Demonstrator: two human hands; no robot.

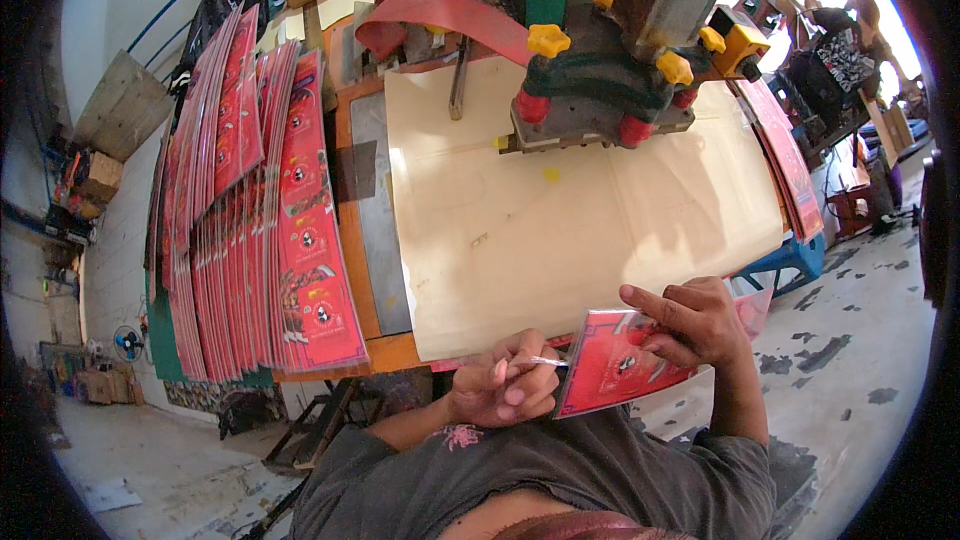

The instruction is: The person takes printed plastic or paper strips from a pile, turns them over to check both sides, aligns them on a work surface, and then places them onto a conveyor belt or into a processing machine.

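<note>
My right hand [703, 323] grips a red printed card or packet [612, 365] with a shiny, clear plastic surface, its thumb and fingers over the upper right part. The red piece is tilted in front of my chest, just past the near edge of the table. Beside its left edge, my left hand [508, 380] is closed in a pinch on a thin whitish plastic strip [538, 361]. This strip reaches to the edge of the red piece; whether it is still attached there, I cannot tell. Part of another red sheet [752, 308] shows behind my right hand.
A press machine [600, 80] with yellow knobs stands over the cream sheet [560, 230] on the table. Long stacks of red printed sheets [230, 280] lie at the left, more red sheets [785, 160] at the right. A blue stool [790, 265] stands below the table's right edge.
</note>
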